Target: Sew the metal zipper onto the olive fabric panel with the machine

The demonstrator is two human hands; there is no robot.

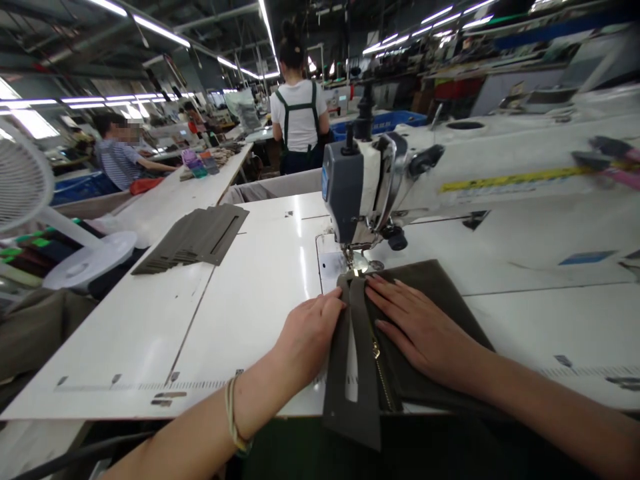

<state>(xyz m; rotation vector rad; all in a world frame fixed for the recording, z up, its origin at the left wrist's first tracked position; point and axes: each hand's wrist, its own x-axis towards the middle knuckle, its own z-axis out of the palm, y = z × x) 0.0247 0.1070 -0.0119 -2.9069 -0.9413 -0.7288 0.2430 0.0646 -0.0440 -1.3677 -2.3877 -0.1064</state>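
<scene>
My left hand (311, 331) is closed at the left edge of a dark grey-green slotted strip (367, 400), its thumb and fingers pressed together on the material. The strip has a long slot and hangs over the table's front edge. My right hand (425, 330) lies flat, fingers stretched out, on a dark olive fabric panel (417, 273). A zipper (383, 380) with gold-coloured teeth runs between strip and panel, its pull (376, 349) partway along. The far end of the strip is under the head of a sewing machine (345, 193), near the lit needle area.
A fanned stack of similar grey pieces (195, 237) lies left on the white table (255, 287). Further left stands a white fan (93, 257). The machine's arm (510, 160) extends right. One person (299, 117) stands ahead; another (120, 157) sits at the left.
</scene>
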